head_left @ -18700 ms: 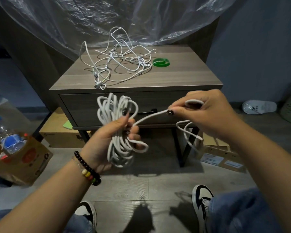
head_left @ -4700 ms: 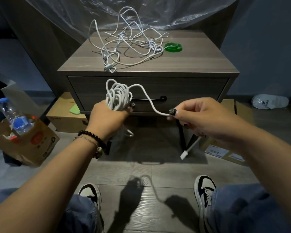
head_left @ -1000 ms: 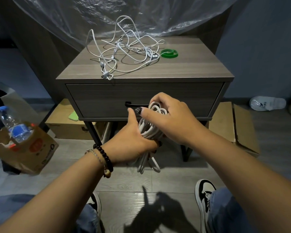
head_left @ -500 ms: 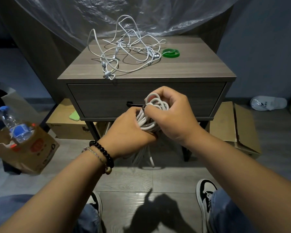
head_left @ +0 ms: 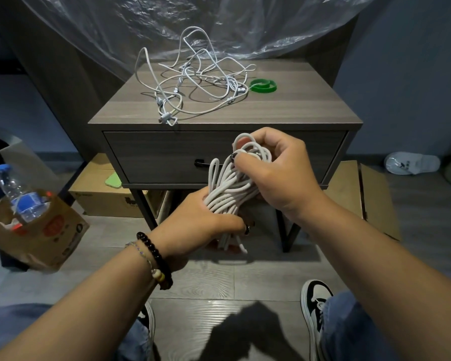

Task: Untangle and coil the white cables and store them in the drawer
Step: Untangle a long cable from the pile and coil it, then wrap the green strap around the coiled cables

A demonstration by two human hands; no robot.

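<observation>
Two hands share one bundle at centre frame: my left hand (head_left: 193,220) wraps the lower part of the thick, round white coiled cable (head_left: 232,188), while my right hand (head_left: 274,165) curls its fingers (head_left: 238,158) round the upper loops. Loosening either hold could let the smooth, springy loops splay apart. Above, a tangle of thinner white cables (head_left: 193,82) sprawls on the grey wood-grain tabletop (head_left: 297,108) beside a flat green ring (head_left: 263,86). Below it, the matte grey drawer (head_left: 154,157) sits closed.
</observation>
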